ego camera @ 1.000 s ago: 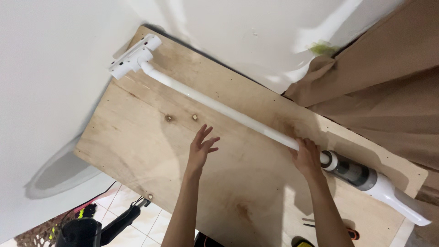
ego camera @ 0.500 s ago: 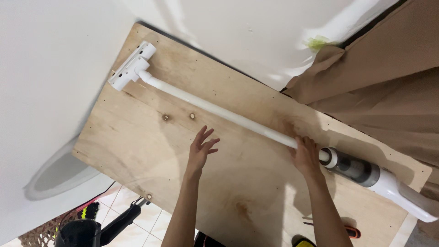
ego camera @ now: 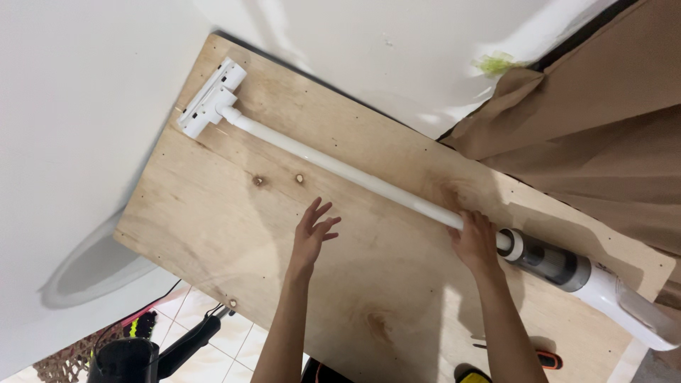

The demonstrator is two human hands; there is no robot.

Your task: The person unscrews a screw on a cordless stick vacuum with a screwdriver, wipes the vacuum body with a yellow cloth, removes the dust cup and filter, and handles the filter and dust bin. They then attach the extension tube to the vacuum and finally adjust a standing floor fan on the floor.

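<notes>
Two hands on plywood board (ego camera: 234, 234): right hand (ego camera: 474, 241) grips the vacuum tube (ego camera: 340, 170) at three o'clock; left hand (ego camera: 312, 234) spread flat, empty.

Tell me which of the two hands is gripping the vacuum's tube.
The right hand, closed around the white vacuum tube near the grey motor body. The left hand is spread open over the plywood board, apart from the tube.

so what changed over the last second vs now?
The vacuum head slid down along the plywood board, away from its top corner, the white tube moving with it. The right hand kept its grip on the tube near the motor body. The left hand stayed open with fingers spread over the board, gripping nothing. Board and brown curtain look unchanged.
</notes>
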